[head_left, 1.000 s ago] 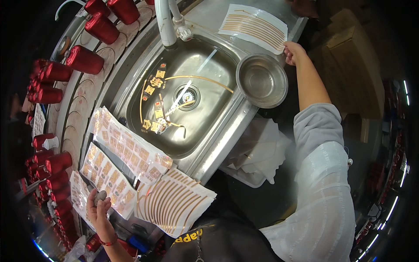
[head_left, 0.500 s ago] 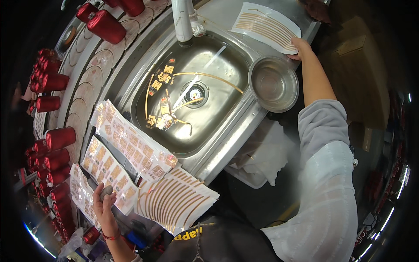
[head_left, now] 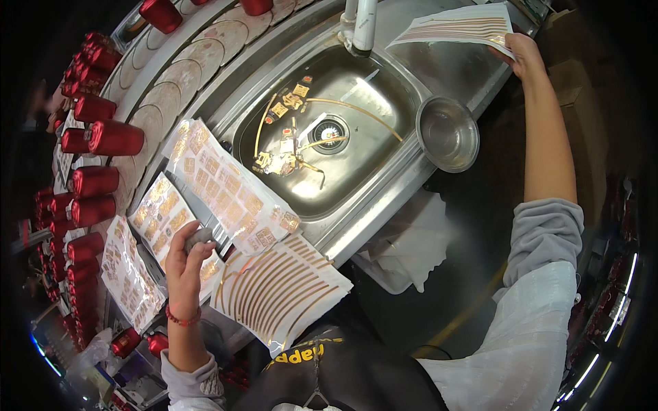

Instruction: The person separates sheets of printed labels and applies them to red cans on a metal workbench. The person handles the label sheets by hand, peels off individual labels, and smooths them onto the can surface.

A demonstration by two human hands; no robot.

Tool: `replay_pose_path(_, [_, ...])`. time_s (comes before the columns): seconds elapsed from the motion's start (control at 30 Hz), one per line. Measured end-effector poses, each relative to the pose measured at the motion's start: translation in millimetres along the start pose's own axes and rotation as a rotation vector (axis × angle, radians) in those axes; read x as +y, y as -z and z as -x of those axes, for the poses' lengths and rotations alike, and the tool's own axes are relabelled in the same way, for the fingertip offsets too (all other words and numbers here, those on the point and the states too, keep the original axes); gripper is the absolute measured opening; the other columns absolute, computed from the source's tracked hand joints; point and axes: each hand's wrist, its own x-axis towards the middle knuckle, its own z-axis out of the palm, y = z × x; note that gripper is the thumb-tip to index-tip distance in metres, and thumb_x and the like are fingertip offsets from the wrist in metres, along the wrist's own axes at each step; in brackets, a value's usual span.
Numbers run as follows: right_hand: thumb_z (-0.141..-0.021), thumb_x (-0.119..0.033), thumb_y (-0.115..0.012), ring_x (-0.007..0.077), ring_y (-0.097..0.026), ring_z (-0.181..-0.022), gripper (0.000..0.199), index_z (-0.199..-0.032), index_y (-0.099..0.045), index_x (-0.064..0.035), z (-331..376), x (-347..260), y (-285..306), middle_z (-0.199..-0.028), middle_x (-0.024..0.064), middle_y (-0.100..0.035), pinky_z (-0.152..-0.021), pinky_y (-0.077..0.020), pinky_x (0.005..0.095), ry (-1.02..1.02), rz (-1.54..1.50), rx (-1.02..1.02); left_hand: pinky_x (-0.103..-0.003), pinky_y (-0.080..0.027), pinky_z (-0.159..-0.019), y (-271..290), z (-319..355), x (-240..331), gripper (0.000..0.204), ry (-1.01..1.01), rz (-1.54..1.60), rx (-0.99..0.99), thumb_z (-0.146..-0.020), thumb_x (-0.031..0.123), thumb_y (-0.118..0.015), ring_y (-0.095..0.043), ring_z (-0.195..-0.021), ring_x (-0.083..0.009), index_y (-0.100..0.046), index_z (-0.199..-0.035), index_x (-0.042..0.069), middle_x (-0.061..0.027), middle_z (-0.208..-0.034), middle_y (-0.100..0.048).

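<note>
At the far right of the counter, my right hand (head_left: 522,53) pinches the corner of a white sheet of gold-striped decals (head_left: 456,29), which bends up at that end. My left hand (head_left: 184,264) has its fingers curled around a small grey rounded lump (head_left: 200,237); its exact kind does not show. That hand hovers over a sheet of gold square decals (head_left: 161,209). Beside it lie a long sheet of gold label decals (head_left: 219,185), another sheet with gold prints (head_left: 127,274) and a second gold-striped sheet (head_left: 281,288).
A steel sink (head_left: 373,179) holds shallow water with loose gold strips and labels (head_left: 281,163) near its drain. The white tap (head_left: 363,29) stands behind it. A metal bowl (head_left: 448,134) sits at the sink's right edge. Red canisters (head_left: 116,138) stand along the round-plated conveyor (head_left: 179,65) at left.
My right hand has raised the corner of the striped sheet, which now bends upward. My left hand, with the grey lump, has moved right and farther away over the decal sheets. The whole view has shifted.
</note>
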Motion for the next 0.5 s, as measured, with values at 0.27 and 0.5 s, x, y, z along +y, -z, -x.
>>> replay_pose_path(0.27, [-0.093, -0.009, -0.051, 0.0111, -0.066, -0.09, 0.03, -0.121, -0.058, 0.0006, 133, -107, 75, -0.101, 0.0072, -0.067, -0.081, -0.0554, 0.026, 0.079, 0.24, -0.4, -0.034, -0.054, -0.089, -152, -30, 14, 0.054, 0.356, 0.659, -0.621, -0.1, 0.039, -0.059, -0.065, -0.102, -0.0206, -0.049, -0.136, 0.0, -0.0108, -0.117, -0.062])
replay_pose_path(0.5, [-0.095, -0.014, -0.056, 0.0214, -0.058, -0.119, 0.054, -0.144, -0.04, 0.0038, 311, -108, 105, -0.133, 0.0164, -0.057, -0.107, -0.0428, 0.0343, 0.11, 0.18, -0.344, -0.045, -0.045, -0.104, -178, 1, -1, 0.061, 0.512, 1.565, -0.943, -0.098, 0.047, -0.054, -0.055, -0.122, -0.032, -0.046, -0.134, -0.002, -0.0154, -0.135, -0.054])
